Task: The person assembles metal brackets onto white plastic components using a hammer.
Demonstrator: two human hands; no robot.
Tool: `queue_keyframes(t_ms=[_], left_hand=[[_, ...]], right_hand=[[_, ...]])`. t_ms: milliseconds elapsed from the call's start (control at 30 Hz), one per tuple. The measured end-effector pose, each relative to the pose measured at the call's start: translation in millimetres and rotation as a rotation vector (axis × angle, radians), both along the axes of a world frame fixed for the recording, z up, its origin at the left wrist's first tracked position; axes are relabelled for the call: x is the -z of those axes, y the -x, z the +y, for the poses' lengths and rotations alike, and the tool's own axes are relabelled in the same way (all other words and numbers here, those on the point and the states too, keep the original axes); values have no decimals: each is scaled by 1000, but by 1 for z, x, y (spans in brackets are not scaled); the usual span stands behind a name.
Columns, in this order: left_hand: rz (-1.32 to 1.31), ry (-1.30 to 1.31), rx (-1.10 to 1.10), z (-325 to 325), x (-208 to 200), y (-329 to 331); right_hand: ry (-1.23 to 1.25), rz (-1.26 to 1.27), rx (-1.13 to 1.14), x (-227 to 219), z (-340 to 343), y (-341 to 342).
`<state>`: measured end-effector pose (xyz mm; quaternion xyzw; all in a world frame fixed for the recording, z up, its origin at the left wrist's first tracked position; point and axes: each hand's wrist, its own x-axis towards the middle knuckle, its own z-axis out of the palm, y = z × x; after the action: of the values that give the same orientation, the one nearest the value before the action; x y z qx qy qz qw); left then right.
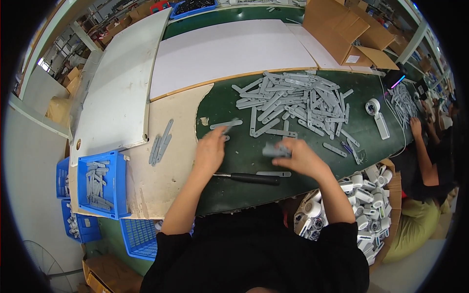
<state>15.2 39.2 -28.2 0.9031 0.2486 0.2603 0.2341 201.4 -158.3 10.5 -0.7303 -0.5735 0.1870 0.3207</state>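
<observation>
My left hand [210, 150] is closed at the fingertips on a slim grey plastic strip [232, 125], smeared by motion. It is just over another grey strip [220, 125] lying on the green table. My right hand [303, 157] grips grey plastic pieces [275, 150], blurred, so I cannot tell how many. Beyond both hands spreads a heap of grey plastic strips [293, 100], rounded at the ends. Nearer to me lies a screwdriver with a black handle [254, 179], with a single strip [281, 174] beside it.
Several strips [161, 141] lie on cardboard [183, 115] at left, by a blue bin [119, 183] of strips. A white handheld device [377, 117] lies at right. A carton [398, 195] of white devices stands below the edge. Another person's hand [415, 127] is far right.
</observation>
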Motion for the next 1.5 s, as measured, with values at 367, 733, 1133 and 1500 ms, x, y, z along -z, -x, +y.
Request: queue_keyframes(t_ms=[367, 733, 1133, 1500], left_hand=[[22, -230, 81, -20, -12, -37], [268, -54, 175, -24, -3, -97], [79, -192, 318, -48, -2, -112], [120, 122, 137, -6, 1, -102]], right_hand=[[198, -217, 1, 5, -39, 30], [186, -35, 322, 2, -49, 8], [257, -113, 620, 29, -14, -29], [247, -292, 615, 23, 29, -16]])
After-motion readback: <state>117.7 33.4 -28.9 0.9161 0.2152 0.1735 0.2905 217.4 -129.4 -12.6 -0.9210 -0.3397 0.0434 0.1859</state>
